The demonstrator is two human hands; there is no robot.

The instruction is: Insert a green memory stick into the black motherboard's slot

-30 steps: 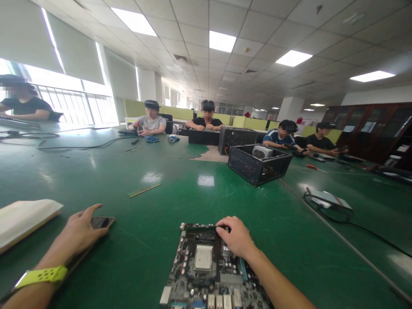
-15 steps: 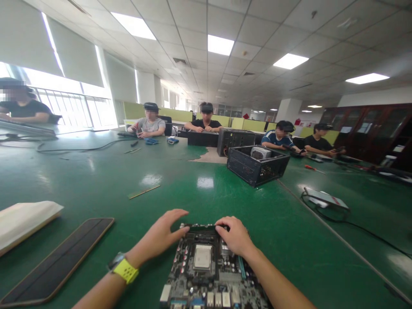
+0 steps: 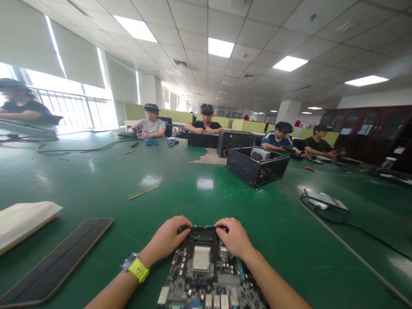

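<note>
The circuit board [image 3: 207, 284] lies on the tabletop [image 3: 96, 180] directly before the wearer, connector side nearest the body, square metal-topped chip [image 3: 201, 258] facing up. A dark strip [image 3: 203, 231] runs along its far edge; whether this is a separate module or a fixed part of the board cannot be told. The left hand [image 3: 177, 231] and the right hand [image 3: 232, 234] grip the board at opposite ends of this strip, thumbs on the near side, fingers curled over the far side. The step in hand is judged to be two-handed work at the far edge. The next move appears to call for equal force at both ends, without flexing the board. Left of the board, well apart, lie a dark flat slab [image 3: 61, 259] and, beyond it, a pale packet [image 3: 27, 221]. Farther out is a thin yellowish stick [image 3: 143, 193]; to the right, a grey device [image 3: 326, 201] with a trailing cable. Beyond these stands an open computer case [image 3: 257, 167], a likely obstruction to a forward carry but not to work at the board. Co-workers sit along the far side.
</note>
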